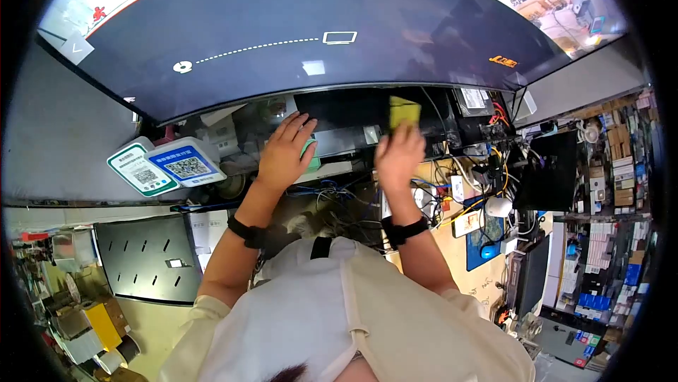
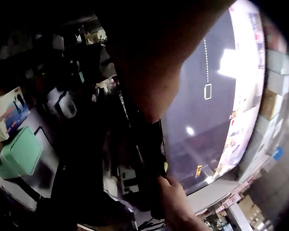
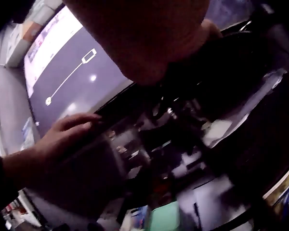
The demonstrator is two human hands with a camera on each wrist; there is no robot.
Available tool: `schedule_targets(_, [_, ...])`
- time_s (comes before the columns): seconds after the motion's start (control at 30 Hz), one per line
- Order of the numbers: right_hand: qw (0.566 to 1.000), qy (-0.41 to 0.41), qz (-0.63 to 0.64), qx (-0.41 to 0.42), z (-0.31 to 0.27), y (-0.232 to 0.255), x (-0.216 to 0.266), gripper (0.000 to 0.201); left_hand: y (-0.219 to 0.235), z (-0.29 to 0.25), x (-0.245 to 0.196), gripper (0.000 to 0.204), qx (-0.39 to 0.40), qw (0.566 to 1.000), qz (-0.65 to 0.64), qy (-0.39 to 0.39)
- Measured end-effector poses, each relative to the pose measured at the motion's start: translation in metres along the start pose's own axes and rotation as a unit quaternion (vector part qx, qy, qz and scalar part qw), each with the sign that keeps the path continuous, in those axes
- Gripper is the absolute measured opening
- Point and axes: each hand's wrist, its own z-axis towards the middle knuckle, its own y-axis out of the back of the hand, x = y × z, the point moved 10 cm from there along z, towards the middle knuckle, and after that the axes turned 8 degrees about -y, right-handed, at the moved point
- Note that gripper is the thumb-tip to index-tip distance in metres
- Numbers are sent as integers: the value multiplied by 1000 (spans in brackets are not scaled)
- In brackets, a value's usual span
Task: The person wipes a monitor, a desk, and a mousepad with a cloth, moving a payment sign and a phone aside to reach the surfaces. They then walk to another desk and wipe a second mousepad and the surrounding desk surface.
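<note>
Left arm (image 1: 233, 262), one: bare forearm, extended forward, angled inward. Left hand (image 1: 286, 152), one: back uppermost, fingers extended, slightly parted. Right arm (image 1: 426, 262), one: bare forearm, likewise forward and inward. Right hand (image 1: 400, 159), one: fingers pointing forward, bunched in a pinch. Hands apart.

In the head view, cannot see the top of the screen (image 1: 282, 50), past the upper edge, or all the green item (image 1: 313, 164) behind the left hand (image 1: 284, 154), mid-frame.
</note>
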Motion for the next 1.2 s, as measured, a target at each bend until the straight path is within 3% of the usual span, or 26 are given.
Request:
schedule_targets(0.13, [985, 148, 44, 73, -42, 9, 91, 64, 36, 4, -20, 35, -35, 999, -18, -27])
schedule_targets(0.2, [971, 216, 92, 48, -50, 19, 105, 63, 61, 3, -28, 34, -64, 997, -3, -48])
schedule_targets(0.27, [973, 204, 80, 74, -43, 8, 85, 60, 88, 0, -32, 33, -83, 994, 42, -65])
schedule_targets(0.33, [988, 154, -12, 19, -23, 14, 42, 60, 113, -9, -29, 33, -106, 988, 90, -70])
schedule_targets(0.37, [993, 120, 16, 8, -8, 0, 5, 58, 126, -15, -25, 33, -122, 984, 113, -67])
schedule_targets(0.4, [991, 114, 4, -66, 9, 6, -23, 49, 137, -22, -21, 33, -136, 979, 139, -62])
schedule_targets(0.43, [996, 73, -12, -48, 24, 0, -58, 47, 149, -29, -18, 33, -156, 973, 159, -62])
schedule_targets(0.47, [994, 56, -49, -79, 35, 9, -78, 46, 160, -36, -14, 34, -179, 964, 187, -52])
schedule_targets(0.57, [997, 28, -41, -60, 45, 10, -86, 43, 185, -56, 1, 37, -240, 937, 255, -18])
schedule_targets(0.63, [996, 26, -48, -76, 34, 16, -62, 43, 194, -62, 11, 40, -246, 935, 257, 14])
schedule_targets(0.7, [998, 59, -4, -25, 11, 11, -19, 49, 196, -60, 24, 43, -212, 942, 256, 49])
schedule_targets(0.8, [987, 142, 47, 66, -31, 13, 64, 56, 196, -56, 26, 32, -196, 947, 251, 46])
schedule_targets(0.93, [952, 281, 112, 42, -56, 25, 157, 53, 196, -61, 26, 23, -209, 945, 252, 25])
schedule_targets(1.1, [929, 311, 178, 95, -43, -1, 230, 50, 198, -89, 20, 27, -233, 945, 230, 1])
schedule_targets(1.2, [914, 358, 150, 120, -73, -9, 272, 47, 208, -109, 21, 28, -242, 944, 224, 0])
